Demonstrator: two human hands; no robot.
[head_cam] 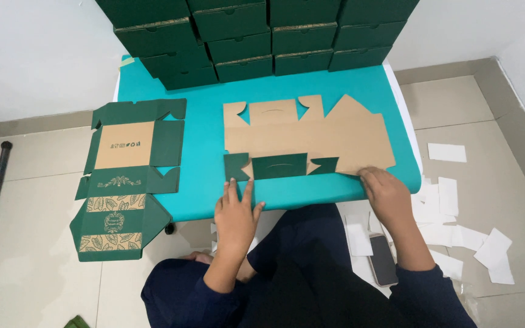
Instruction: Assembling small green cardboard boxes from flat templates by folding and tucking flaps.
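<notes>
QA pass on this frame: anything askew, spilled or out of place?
Yes: white paper slips lie scattered on the tiled floor right of the teal table, beside a dark phone. A flat green printed carton blank overhangs the table's left edge.

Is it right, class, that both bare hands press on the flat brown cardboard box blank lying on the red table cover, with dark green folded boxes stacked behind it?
Not quite: the head view shows the table cover is teal, not red. The rest stands: the left hand and right hand press at the flat brown cardboard box blank, and dark green folded boxes are stacked behind it.
</notes>
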